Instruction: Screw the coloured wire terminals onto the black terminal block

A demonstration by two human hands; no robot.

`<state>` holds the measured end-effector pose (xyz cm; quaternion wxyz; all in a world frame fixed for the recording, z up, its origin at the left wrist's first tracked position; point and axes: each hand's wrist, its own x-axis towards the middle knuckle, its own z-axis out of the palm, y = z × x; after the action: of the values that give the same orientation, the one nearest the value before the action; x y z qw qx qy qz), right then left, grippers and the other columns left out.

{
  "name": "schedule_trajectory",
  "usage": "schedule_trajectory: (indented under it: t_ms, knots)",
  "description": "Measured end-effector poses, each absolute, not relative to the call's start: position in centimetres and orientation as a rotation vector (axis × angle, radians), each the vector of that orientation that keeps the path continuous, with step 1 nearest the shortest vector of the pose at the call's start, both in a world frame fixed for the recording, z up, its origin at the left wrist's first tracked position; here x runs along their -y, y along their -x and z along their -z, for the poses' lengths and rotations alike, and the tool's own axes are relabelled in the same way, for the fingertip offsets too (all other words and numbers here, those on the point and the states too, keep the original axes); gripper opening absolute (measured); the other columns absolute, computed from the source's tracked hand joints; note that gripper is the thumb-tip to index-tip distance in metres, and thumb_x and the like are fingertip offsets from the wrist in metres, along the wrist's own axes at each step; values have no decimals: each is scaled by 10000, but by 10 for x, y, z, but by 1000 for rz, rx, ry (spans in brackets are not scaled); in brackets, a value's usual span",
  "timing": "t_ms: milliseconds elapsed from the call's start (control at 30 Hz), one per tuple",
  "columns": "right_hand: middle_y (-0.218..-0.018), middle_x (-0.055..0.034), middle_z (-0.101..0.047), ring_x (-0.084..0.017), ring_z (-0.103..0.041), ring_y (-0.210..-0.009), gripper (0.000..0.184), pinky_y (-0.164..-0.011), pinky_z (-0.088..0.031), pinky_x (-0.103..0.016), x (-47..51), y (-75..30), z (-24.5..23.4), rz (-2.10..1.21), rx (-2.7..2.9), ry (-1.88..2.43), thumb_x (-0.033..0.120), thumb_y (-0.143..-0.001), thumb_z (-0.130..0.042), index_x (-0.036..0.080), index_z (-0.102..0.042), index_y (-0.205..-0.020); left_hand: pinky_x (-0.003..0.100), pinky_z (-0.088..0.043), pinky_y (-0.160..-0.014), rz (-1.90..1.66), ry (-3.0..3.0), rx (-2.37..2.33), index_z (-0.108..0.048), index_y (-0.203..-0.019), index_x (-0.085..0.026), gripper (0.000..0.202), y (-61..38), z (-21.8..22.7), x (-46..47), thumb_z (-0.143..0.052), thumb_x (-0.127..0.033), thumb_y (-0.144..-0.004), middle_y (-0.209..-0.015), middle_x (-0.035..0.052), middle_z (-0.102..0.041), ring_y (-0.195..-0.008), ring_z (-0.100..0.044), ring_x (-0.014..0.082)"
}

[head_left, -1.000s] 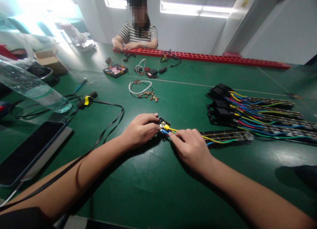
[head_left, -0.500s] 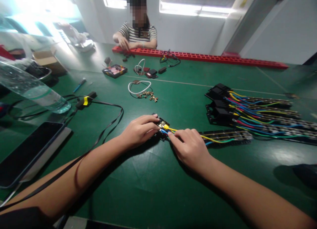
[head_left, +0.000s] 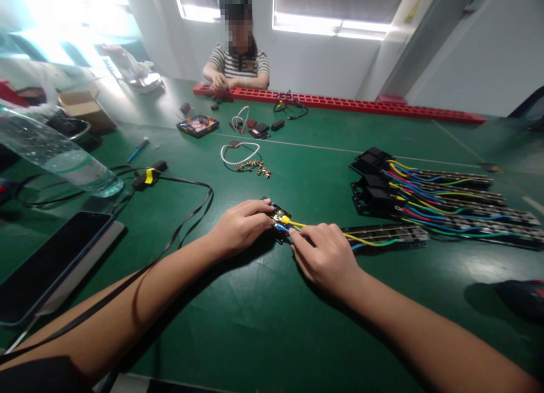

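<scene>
Near the middle of the green table, my left hand [head_left: 243,226] is closed on a small black terminal block [head_left: 277,210] with brass-coloured contacts. A yellow wire [head_left: 296,224] ends on the block in a yellow lug. Just below it, a blue wire lug [head_left: 281,227] lies at the block. My right hand [head_left: 327,251] pinches the blue wire close behind this lug; its thumb and lower fingers are partly hidden. Beyond the right hand, the yellow, blue and green wires run along a long black strip [head_left: 382,234]. Brass screws [head_left: 257,167] lie in a loose pile farther back.
Several finished-looking black blocks with wired strips [head_left: 442,197] lie at right. A phone [head_left: 51,263], a water bottle [head_left: 63,155] and a black cable [head_left: 199,183] are at left; the cable crosses my left forearm. A person [head_left: 238,62] sits behind a red grid rail [head_left: 348,105].
The view has shifted slightly. Both hands keep nearly the same place at the terminal block and blue wire. Across the table, the other person's hands have moved closer together.
</scene>
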<state>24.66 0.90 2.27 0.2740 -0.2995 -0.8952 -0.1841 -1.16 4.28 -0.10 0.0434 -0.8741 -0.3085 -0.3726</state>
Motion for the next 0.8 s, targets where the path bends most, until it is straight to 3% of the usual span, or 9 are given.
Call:
schedule_trajectory:
  t_ms: [200, 567, 700, 800]
  knots:
    - [-905, -88, -709, -206, -539, -842, 153, -720, -343, -377, -7, -246, -26, 476, 2368, 773, 214, -942, -639, 116, -746, -990, 393, -618, -982, 1137, 2673, 933, -705, -958, -172, 105, 11, 0, -43, -607, -184, -996, -1153, 100, -732, -1192, -702, 258]
    - [-901, -84, -709, -229, -607, -830, 154, -753, -425, -390, 22, -247, -47, 419, 2474, 822, 222, -925, -640, 133, -740, -1001, 413, -625, -970, 1164, 2686, 925, -706, -969, -175, 112, 10, 3, -45, -599, -184, -997, -1154, 106, -728, -1189, -702, 270]
    - [-823, -44, -681, -222, -622, -729, 103, -683, -453, -376, 38, -270, -71, 266, 2700, 1020, 284, -891, -664, 197, -717, -904, 416, -629, -963, 1182, 2685, 929, -706, -959, -175, 120, 9, 3, -45, -595, -195, -1001, -1151, 102, -732, -1180, -706, 270]
    - [-801, -68, -696, -219, -642, -669, 147, -620, -456, -369, 39, -311, -80, 436, 2721, 1056, 242, -937, -576, 187, -707, -899, 416, -629, -963, 1194, 2688, 929, -704, -954, -173, 129, 9, 3, -45, -587, -193, -1005, -1145, 100, -732, -1183, -704, 271]
